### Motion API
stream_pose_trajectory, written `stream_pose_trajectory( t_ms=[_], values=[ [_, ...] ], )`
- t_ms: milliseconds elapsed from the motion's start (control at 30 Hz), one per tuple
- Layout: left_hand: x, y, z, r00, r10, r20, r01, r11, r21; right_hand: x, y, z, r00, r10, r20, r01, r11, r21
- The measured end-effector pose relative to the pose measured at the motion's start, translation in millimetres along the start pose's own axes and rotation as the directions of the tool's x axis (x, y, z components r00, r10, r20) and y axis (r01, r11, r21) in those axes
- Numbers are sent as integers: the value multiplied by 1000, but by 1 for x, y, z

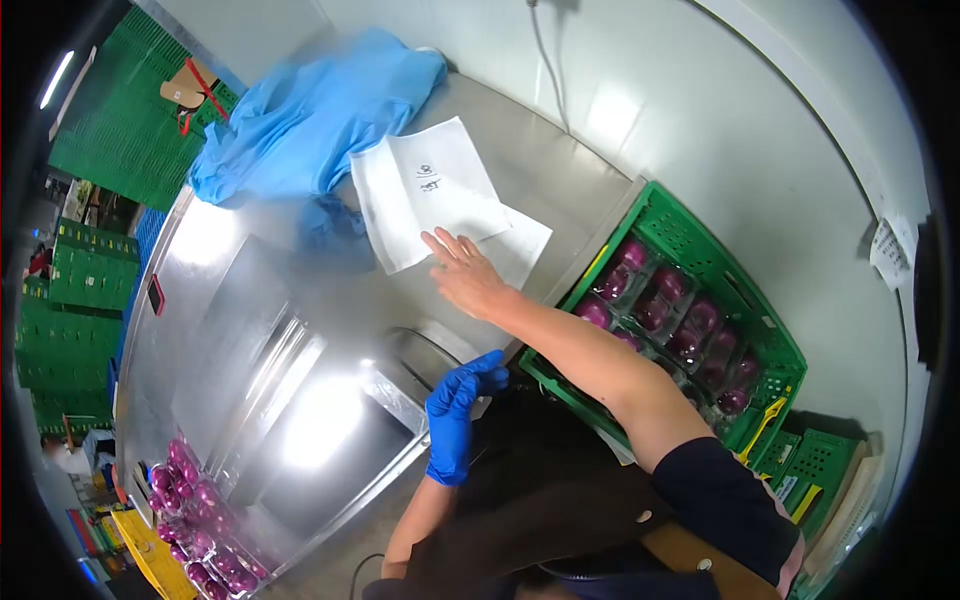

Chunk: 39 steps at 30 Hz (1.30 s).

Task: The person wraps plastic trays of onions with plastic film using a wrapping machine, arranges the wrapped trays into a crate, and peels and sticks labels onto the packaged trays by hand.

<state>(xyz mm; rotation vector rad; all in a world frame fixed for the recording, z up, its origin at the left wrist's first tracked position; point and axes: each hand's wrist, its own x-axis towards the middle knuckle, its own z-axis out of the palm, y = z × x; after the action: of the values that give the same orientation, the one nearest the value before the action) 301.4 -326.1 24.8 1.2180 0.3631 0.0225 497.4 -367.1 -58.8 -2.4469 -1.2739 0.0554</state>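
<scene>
My bare right hand [467, 280] reaches over the steel worktop with its fingers spread. Its fingertips are at the lower edge of a white paper sheet [425, 200] that bears handwritten marks. Under this sheet, a second white sheet [525, 248] sticks out to the right. My left hand [457, 410], in a blue glove, is near my body at the front edge of the steel table. Its fingers are loosely bent and point right, and I see nothing clearly held in them. A small pale patch shows beside the glove; I cannot make out what it is.
A green crate [735, 255] of clear-wrapped purple round produce [670, 285] stands at my right. More purple packs [200, 520] lie at the far left. Blue plastic sheeting [310, 115] covers the back of the steel worktop [215, 330]. A phone [156, 295] lies near its left edge.
</scene>
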Motion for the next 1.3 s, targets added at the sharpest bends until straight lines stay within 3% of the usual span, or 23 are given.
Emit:
stream_pose_trajectory(
  t_ms=[67, 167, 267, 333, 367, 433, 533, 600, 667, 767, 833, 867, 933, 1100, 1200, 1267, 1300],
  values=[
    [1, 1, -12, 999, -26, 20, 26, 999, -33, 13, 2, 6, 996, 22, 84, -15, 996, -85],
    [8, 2, -22, 997, -55, 58, 61, 992, -112, 20, 20, 39, 996, -61, -62, 58, 997, -60],
    [18, 2, -29, 991, -89, 96, 98, 991, -88, 25, 10, -5, 992, -54, -116, 60, 997, 48],
    [24, 9, -28, 994, -64, 85, 70, 996, -63, 18, -5, -57, 958, 92, -270, -10, 957, 291],
    [26, 12, -26, 996, -52, 77, 56, 997, -52, 11, -11, -82, 928, 175, -327, -27, 911, 411],
    [34, 17, -27, 1000, 24, 3, -24, 999, -36, -5, -19, -118, 796, 454, -401, 17, 646, 763],
    [44, 23, -24, 967, 154, -204, -143, 988, 66, -36, -11, -153, 694, 641, -326, 24, 432, 902],
    [49, 31, -21, 878, 262, -400, -219, 964, 152, -57, 1, -151, 670, 713, -205, -25, 298, 954],
    [53, 39, -20, 803, 400, -441, -332, 916, 227, -81, 12, -147, 650, 751, -116, -48, 193, 980],
    [60, 38, -35, 805, 443, -394, -284, 872, 400, -118, 24, -145, 627, 778, -33, -51, 83, 995],
    [67, 17, -67, 863, 319, -392, -151, 903, 403, -141, 32, -143, 602, 798, -31, -29, 60, 998],
    [66, 18, -69, 885, 194, -424, -90, 963, 252, -152, 34, -143, 589, 808, -30, -16, 49, 999],
    [68, 12, -81, 921, 98, -377, -47, 989, 144, -176, 41, -143, 593, 804, -34, -12, 51, 999],
    [72, 23, -55, 982, 159, -102, -114, 928, 354, -236, 55, -131, 607, 791, -72, -27, 111, 993],
    [64, 20, -35, 974, 226, -27, -206, 923, 324, -268, 65, -113, 606, 787, -113, 28, 121, 992],
    [45, 44, 11, 965, 261, 30, -263, 954, 143, -279, 70, -106, 603, 785, -145, 73, 126, 989],
    [41, 48, 23, 966, 259, 8, -258, 956, 142, -283, 70, -104, 597, 787, -159, 88, 132, 987]
  ],
)
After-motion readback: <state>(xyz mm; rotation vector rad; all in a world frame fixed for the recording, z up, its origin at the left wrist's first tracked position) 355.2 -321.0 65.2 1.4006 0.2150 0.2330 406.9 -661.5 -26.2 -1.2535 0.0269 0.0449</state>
